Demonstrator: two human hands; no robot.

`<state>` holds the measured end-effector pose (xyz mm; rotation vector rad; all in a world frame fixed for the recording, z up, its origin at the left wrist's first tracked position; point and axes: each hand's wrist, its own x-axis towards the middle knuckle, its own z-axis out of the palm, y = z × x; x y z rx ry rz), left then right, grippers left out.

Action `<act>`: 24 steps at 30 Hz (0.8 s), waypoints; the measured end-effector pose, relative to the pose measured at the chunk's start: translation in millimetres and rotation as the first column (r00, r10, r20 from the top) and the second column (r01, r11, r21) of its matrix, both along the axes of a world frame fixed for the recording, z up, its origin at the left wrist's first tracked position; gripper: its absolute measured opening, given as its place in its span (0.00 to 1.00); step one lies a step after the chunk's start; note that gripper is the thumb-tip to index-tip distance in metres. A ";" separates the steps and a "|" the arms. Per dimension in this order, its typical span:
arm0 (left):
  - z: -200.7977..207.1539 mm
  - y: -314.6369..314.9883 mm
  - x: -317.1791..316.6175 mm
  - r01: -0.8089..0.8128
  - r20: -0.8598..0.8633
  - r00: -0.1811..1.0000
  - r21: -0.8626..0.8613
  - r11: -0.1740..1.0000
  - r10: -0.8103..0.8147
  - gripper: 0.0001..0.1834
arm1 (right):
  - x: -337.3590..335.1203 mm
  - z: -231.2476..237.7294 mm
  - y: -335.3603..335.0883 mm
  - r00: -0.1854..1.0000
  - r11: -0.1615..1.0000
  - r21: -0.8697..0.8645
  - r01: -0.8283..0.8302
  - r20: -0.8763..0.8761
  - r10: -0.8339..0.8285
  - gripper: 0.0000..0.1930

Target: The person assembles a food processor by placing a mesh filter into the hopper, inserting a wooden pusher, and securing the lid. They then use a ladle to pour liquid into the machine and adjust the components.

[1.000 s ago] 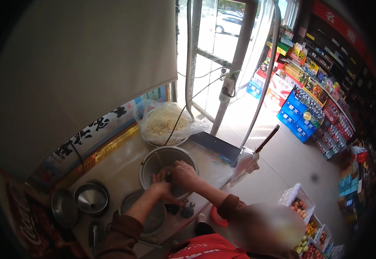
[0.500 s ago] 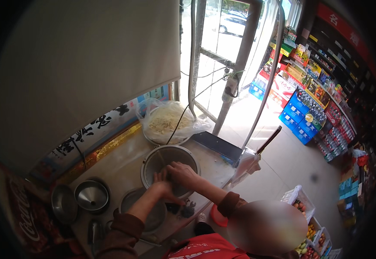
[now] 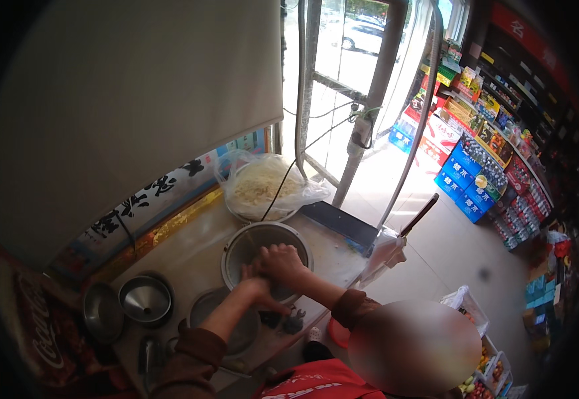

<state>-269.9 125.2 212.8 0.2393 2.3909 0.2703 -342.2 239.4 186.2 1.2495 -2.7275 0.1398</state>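
Both my hands are together inside a round metal bowl with a wide rim. My right hand is curled, its knuckles up. Beside it my left hand has its fingers bunched against the right hand, and its thumb sticks out over the bowl's near rim. What the fingers hold, if anything, is hidden by the hands. Under my left forearm lies a shallow round metal pan or sieve. Close to my left thumb, small dark objects lie on the table; I cannot make out their kind.
Behind the bowl, a plastic bag of pale shredded food sits in a basin. A metal funnel and a metal bowl stand at left. A dark tray lies at the table's right end. Fruit crates stand on the floor.
The whole view has shifted slightly. My hands stay inside the bowl, and the right hand's fingers look more tightly curled beside the left.
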 end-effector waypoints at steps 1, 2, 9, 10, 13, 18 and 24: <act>-1.7 0.1 2.0 0.002 -0.029 1.000 0.001 1.000 -0.002 0.76 | -0.7 -0.9 3.1 0.997 0.997 -0.046 -0.066 -0.047 0.063 0.14; -2.8 0.7 1.6 -0.002 -0.041 0.999 0.010 1.000 0.002 0.76 | -3.2 -2.5 5.5 0.988 0.986 -0.089 -0.141 -0.074 0.135 0.13; 1.2 2.0 -4.0 0.012 0.052 0.999 -0.045 0.999 -0.010 0.78 | -3.6 -15.3 -4.8 0.986 0.999 0.006 -0.051 0.158 0.049 0.12; 2.0 2.0 -3.9 0.016 0.058 0.998 -0.045 0.999 -0.013 0.78 | -2.8 -14.0 -4.7 0.993 0.997 0.008 -0.071 0.100 0.070 0.12; 2.3 2.3 -1.2 -0.001 0.021 1.000 -0.026 1.000 0.001 0.78 | -2.7 -8.1 1.5 0.993 0.992 0.030 -0.119 -0.021 0.120 0.11; -2.1 2.3 -2.2 0.006 0.030 1.000 -0.020 1.000 -0.006 0.78 | -6.2 -13.5 7.8 0.961 0.970 -0.084 -0.228 -0.182 0.210 0.09; 1.9 3.4 -6.0 0.004 0.067 0.998 -0.063 0.998 0.000 0.78 | -1.1 -25.5 -5.1 0.996 0.997 -0.022 -0.068 0.051 0.069 0.07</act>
